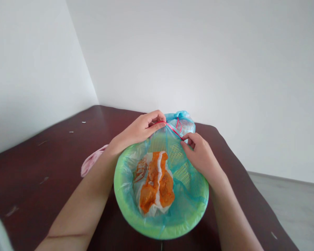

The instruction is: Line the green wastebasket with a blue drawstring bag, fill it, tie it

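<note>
A: What are the fingers doing?

B: The left hand pinches one end of a thin pink drawstring, fingers pressed together on it. The right hand pinches the same cord lower down, thumb against forefinger. The cord runs taut between them.

A: And the cord belongs to?

B: A translucent blue plastic bin liner, lining a round light-green plastic mesh basket. Its far edge is bunched into a small gathered knot just beyond the hands.

A: How would it handle?

B: I judge the film light, soft and slippery, easy to tear; the cord looks like the firmest hold. Inside lies crumpled white wrapping stained orange, apparently light too.

A: Room around it?

B: The basket sits on a dark brown surface, near its close edge. White walls meet behind; a pink cloth lies left, under the forearm. To the right the surface falls away to grey floor.
</note>
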